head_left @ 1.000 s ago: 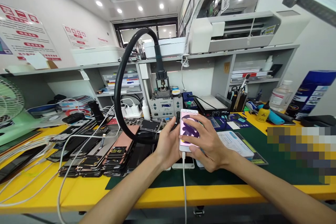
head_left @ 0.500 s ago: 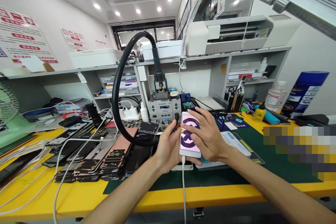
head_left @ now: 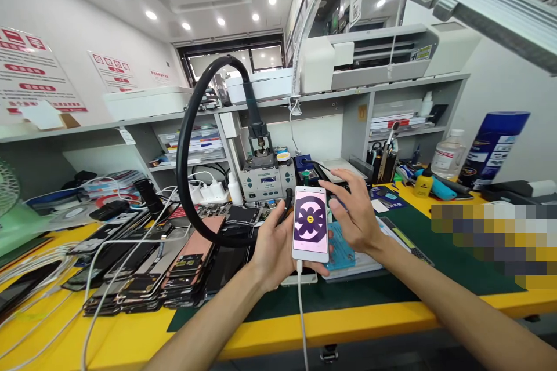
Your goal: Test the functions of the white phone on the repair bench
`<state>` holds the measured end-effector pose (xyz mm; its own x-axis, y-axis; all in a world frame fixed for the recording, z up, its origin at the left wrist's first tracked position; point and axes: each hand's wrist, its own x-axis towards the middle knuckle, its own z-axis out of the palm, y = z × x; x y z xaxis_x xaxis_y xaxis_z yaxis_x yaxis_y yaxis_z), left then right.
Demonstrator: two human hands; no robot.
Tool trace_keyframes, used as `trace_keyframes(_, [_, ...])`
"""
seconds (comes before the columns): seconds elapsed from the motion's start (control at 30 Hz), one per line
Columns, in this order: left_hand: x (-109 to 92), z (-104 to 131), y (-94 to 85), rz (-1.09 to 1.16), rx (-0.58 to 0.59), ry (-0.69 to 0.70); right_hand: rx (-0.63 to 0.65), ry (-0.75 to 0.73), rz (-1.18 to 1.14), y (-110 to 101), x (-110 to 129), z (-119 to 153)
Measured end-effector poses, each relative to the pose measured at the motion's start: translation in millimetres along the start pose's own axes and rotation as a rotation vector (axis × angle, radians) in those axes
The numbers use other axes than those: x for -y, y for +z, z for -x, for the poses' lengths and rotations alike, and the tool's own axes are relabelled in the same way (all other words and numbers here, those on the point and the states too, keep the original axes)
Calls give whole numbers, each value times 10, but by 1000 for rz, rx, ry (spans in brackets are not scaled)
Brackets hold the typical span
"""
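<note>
A white smartphone lies upright in my left hand, its lit screen showing a purple-and-pink flower-like pattern with a yellow centre. My left thumb is beside the phone's left edge and the fingers support it from behind. A white charging cable is plugged into the phone's bottom end and hangs over the table's front edge. My right hand hovers just right of the phone, fingers apart and holding nothing. Behind that hand a light-blue sheet or case lies on the green mat.
Stacks of phone screens and parts cover the left of the yellow table. A hot-air station with a looping black hose stands behind. At the right are a blue spray can and a clear bottle.
My right hand has moved off the phone's screen to its right side. The pattern on the screen looks different. The whole view has shifted slightly.
</note>
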<state>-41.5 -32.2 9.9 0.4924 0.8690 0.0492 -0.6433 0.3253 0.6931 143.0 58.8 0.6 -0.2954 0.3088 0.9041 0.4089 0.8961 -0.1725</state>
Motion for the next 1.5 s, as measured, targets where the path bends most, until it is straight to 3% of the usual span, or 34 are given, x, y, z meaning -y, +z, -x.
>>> trace_keyframes(0.23, [-27, 5, -32, 36, -13, 78, -130, 148, -117, -1, -102, -9])
trace_keyframes(0.43, [-78, -4, -88, 58, -80, 210, -186, 116, -145, 67, -193, 18])
trace_keyframes(0.83, [-161, -116, -142, 5, -114, 124, -155, 55, -180, 87, -175, 34])
trace_keyframes(1.17, [-143, -479, -123, 66, -171, 134, -172, 80, -233, 78, -158, 33])
trace_keyframes(1.3, [-112, -568, -105, 83, -154, 122, -139, 73, -200, 74, -182, 44])
trace_keyframes(1.5, [-16, -511, -123, 82, -267, 117, 68, -72, -81, 63, -32, 52])
